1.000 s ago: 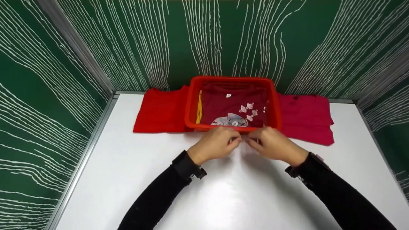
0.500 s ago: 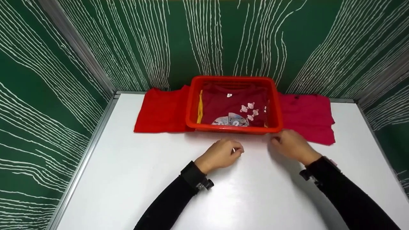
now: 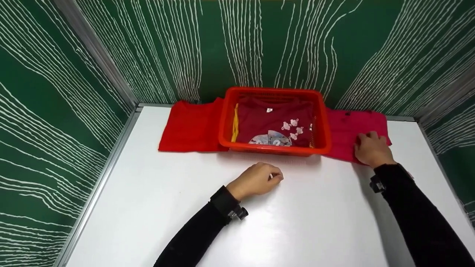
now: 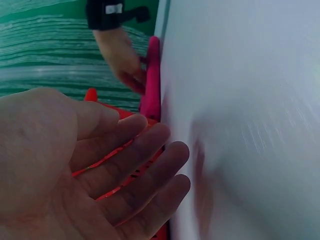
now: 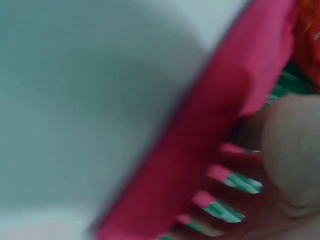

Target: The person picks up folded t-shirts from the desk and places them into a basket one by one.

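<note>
My left hand [image 3: 256, 180] is by itself above the white table, in front of the red basket [image 3: 276, 149]. Its fingers [image 4: 150, 187] are loosely bent and hold nothing. On the right, my right hand [image 3: 374, 150] is at the front part of a folded pink garment [image 3: 338, 129]. Fingers spread apart, it reaches over the thick pink fold [image 5: 200, 125] in the right wrist view; blur leaves it unclear whether the fingertips touch. Inside the basket lies a maroon shirt [image 3: 256, 122] with pale flower prints, beside a strip of yellow cloth [image 3: 235, 124].
A folded red garment [image 3: 191, 129] lies left of the basket, against it. Green walls [image 3: 207, 48] with white wavy lines enclose the white table [image 3: 185, 207] at the back and both sides. Metal edging [image 3: 107, 174] runs along the left side.
Both hands have left the basket's front rim. My left hand drew back a little toward me, then stayed still. My right hand moved right, past the basket's corner, onto the pink garment.
</note>
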Motion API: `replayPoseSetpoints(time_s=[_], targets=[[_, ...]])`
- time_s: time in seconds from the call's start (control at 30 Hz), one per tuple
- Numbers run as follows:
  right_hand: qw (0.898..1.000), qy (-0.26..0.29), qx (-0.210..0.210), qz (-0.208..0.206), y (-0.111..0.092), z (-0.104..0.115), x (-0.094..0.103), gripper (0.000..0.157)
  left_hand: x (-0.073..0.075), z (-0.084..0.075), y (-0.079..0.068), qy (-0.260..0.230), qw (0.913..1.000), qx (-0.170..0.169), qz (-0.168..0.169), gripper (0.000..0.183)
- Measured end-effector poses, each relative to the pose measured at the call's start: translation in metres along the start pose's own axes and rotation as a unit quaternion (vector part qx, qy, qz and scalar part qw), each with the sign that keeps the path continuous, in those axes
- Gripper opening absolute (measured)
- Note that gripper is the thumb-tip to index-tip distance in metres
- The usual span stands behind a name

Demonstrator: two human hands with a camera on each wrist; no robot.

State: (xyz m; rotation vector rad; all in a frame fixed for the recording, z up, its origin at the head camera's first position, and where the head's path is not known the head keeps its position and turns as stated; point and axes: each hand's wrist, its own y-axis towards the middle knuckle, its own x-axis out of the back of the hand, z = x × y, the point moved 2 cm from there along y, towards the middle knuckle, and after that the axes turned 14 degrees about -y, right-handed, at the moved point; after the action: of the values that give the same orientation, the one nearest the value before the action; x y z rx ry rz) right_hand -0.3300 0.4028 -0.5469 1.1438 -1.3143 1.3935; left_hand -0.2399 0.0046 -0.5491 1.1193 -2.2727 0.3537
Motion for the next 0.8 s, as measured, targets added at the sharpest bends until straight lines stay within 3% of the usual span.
replayPoseSetpoints(time_s=[0.33, 0.53, 0.8], targets=[[0.999, -0.023, 0.022, 0.033, -0.007, 0.002, -0.001, 0.059, -0.009, -0.006, 0.011, 0.035, 0.9988, -0.020, 0.028, 0.025], [0.998, -0.044, 0.043, 0.029, -0.022, -0.003, 0.000, 0.061, -0.025, -0.021, 0.032, 0.076, 0.9966, -0.022, 0.025, 0.027], [0.996, -0.052, 0.067, 0.005, -0.047, 0.000, -0.010, 0.061, -0.051, -0.039, 0.061, 0.148, 0.9880, -0.019, 0.042, 0.048]])
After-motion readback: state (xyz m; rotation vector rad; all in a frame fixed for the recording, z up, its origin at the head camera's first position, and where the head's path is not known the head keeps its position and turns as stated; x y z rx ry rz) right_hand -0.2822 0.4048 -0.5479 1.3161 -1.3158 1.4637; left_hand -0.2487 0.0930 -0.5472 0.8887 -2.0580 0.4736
